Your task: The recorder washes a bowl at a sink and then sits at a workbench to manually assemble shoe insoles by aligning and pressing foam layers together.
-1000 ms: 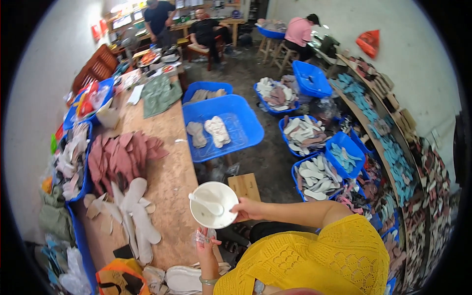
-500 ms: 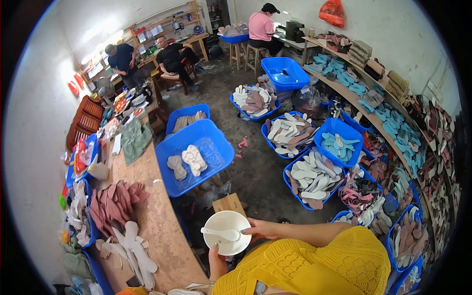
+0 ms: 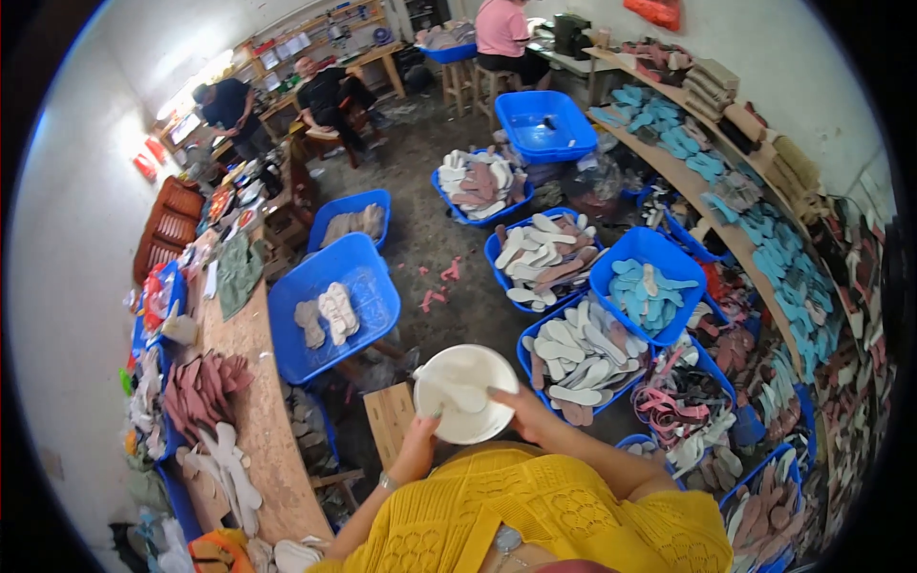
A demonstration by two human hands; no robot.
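In front of my body I hold a white bowl (image 3: 473, 427) with both hands, and its inside faces up. A white spoon (image 3: 465, 395) rests in it, its handle leaning toward the left rim. My left hand (image 3: 416, 445) grips the near-left rim. On the right rim, my right hand (image 3: 525, 413) is closed, with its thumb over the edge. The fingers under the bowl are hidden. Just left of the bowl, a brown wooden stool (image 3: 387, 420) stands below my left hand.
A long worktable (image 3: 263, 449) with insoles and pink pieces runs along my left. A blue tub (image 3: 287, 320) with two bundles stands ahead-left. Several tubs of insoles (image 3: 578, 349) line the right, beside shelves (image 3: 659, 153). Three people are farther back, one seated in pink (image 3: 501, 31).
My view has shifted, and the bowl with both hands sits higher and slightly right in it. My left forearm now shows. The spoon stays in the bowl.
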